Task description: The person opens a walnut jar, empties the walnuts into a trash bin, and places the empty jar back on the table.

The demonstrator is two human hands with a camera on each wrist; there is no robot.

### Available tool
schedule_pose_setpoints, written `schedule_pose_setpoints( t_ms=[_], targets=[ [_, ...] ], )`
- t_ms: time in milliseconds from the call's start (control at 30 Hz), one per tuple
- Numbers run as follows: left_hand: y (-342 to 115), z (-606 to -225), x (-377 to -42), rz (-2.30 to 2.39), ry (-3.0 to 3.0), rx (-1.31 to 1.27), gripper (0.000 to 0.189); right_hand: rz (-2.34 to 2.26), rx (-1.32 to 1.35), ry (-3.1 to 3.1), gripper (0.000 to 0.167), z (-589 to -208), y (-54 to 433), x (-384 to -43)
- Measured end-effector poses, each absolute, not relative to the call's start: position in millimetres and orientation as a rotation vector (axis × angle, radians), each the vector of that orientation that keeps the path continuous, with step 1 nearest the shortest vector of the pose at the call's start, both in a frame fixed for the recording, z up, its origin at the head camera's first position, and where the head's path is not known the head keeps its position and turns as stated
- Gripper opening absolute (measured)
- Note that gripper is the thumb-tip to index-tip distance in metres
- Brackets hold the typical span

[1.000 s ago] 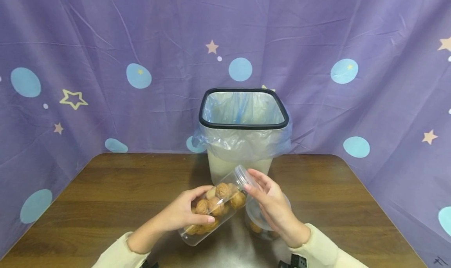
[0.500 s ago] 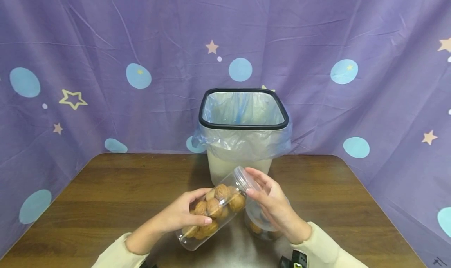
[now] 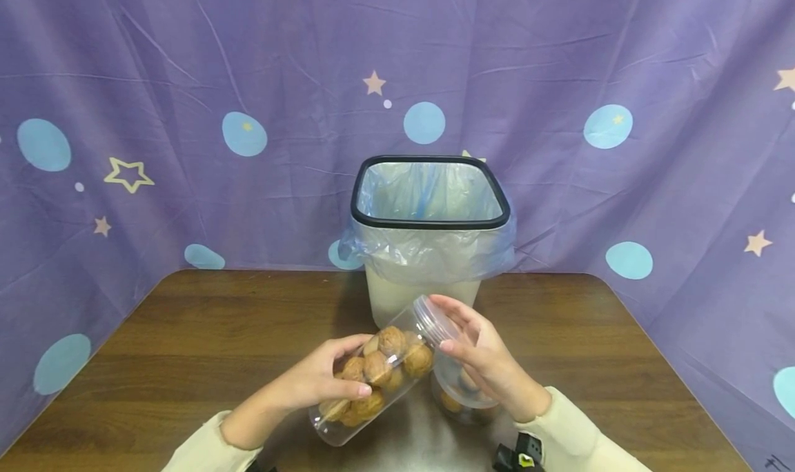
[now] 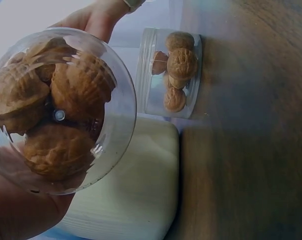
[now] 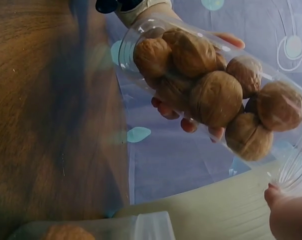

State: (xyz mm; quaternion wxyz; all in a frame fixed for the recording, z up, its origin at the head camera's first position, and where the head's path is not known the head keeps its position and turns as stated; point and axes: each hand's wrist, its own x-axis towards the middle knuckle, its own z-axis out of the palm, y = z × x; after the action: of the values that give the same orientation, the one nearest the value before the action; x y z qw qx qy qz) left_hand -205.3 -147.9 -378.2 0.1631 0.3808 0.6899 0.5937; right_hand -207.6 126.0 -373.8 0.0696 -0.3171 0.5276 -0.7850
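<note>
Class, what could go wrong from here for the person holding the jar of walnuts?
The tilted jar might slip: its wall looks smooth, and the left hand grips its side. With the right hand at its ridged top, walnuts could spill if that end opens. A drop might knock the second jar, standing close by.

Before the bin [image 3: 388,296], walnuts [image 3: 377,368] in one jar [image 3: 411,322], with a second jar [image 3: 451,377] rightward on the table [image 3: 230,348]

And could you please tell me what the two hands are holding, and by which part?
A clear jar of walnuts: the left hand grips its body, the right hand its ribbed upper end.
</note>
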Motion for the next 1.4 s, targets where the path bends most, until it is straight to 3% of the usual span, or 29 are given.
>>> schedule_pose_setpoints(
  t_ms=[233, 500, 933, 1400],
  targets=[
    [-148.5, -378.7, -207.3, 1.697, 1.939, 1.102, 0.057, -2.335, -1.049, 1.545, 0.065, -372.0, 127.9, -208.3],
    [-149.0, -379.4, -207.3, 1.721, 1.935, 1.077, 0.058, -2.344, -1.090, 1.526, 0.075, -370.6, 131.5, -206.7],
    [-149.7, -381.9, -207.4, 1.699, 2.083, 1.025, 0.062, -2.342, -0.417, 1.795, 0.068, -353.2, 124.3, -180.9],
    [-148.9, -381.4, -206.5, 1.654, 2.171, 1.007, 0.063, -2.389, -0.348, 1.767, 0.068, -351.5, 120.3, -178.7]
  ],
)
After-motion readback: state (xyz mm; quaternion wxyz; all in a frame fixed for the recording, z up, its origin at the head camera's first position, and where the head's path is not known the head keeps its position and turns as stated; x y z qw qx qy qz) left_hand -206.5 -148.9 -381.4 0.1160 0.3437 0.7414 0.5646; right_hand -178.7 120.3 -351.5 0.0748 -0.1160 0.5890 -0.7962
